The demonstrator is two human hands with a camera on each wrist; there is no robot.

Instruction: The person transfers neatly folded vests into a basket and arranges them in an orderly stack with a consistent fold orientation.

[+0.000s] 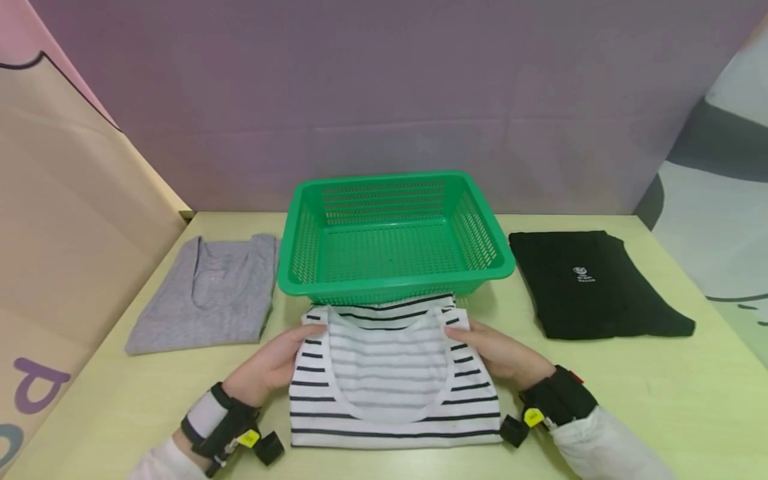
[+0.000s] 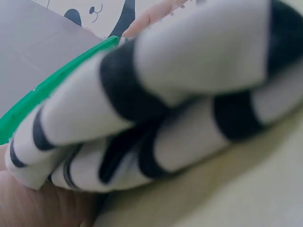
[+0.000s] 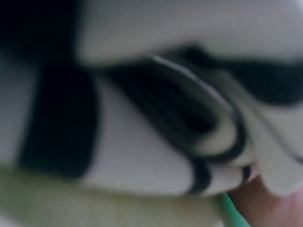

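The striped top (image 1: 393, 373) lies folded on the table (image 1: 660, 400) right in front of you, its far edge tucked under the front rim of the green basket (image 1: 393, 233). Your left hand (image 1: 273, 363) pinches its left shoulder strap and your right hand (image 1: 498, 350) pinches the right one. A grey top (image 1: 207, 293) lies left of the basket, a black one (image 1: 591, 283) to the right.
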